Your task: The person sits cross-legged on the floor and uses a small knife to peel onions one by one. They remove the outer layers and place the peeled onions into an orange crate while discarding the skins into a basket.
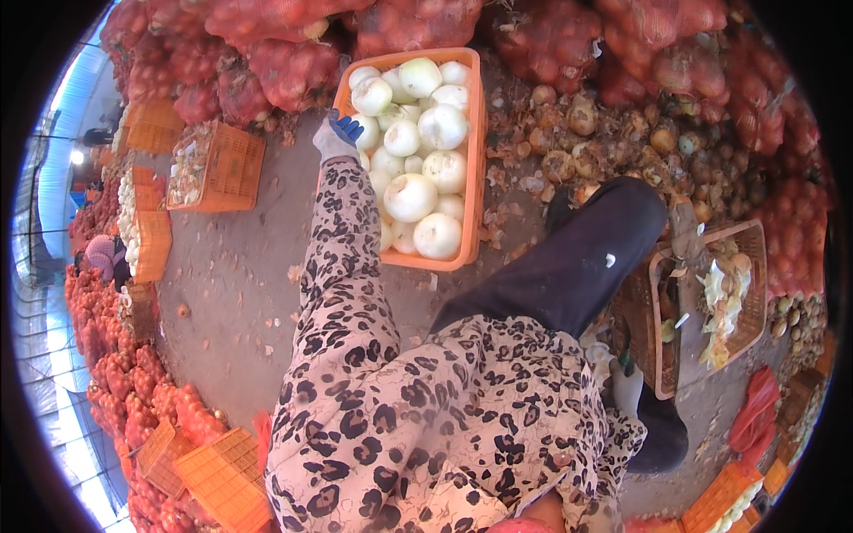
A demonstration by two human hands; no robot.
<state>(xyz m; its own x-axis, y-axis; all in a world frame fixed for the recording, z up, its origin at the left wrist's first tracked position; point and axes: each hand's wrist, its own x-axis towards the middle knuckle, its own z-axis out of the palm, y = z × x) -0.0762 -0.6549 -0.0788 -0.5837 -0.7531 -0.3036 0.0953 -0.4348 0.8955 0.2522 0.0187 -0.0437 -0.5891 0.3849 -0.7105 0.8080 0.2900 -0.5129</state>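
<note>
An orange plastic crate (474, 153) filled with peeled white onions (410, 198) stands on the floor ahead. My left hand (338, 136), in a pale glove with blue fingers, reaches out to its left side, the fingers curled over the rim. My right hand (626, 390), also gloved, is low at my right side, closed around a small tool (625, 360) with a green part; the sleeve and leg partly surround it, and its working end is unclear. Beside this hand, a board (690, 300) lies across a crate (760, 286) with onion peelings (723, 306) on it.
Unpeeled onions (583, 116) and loose skins lie right of the onion crate. Red mesh sacks of onions (413, 26) are piled ahead. A crate of peelings (233, 166) and further orange crates (223, 476) stand at left. Another person (103, 256) is far left. My bent leg (560, 260) crosses the middle.
</note>
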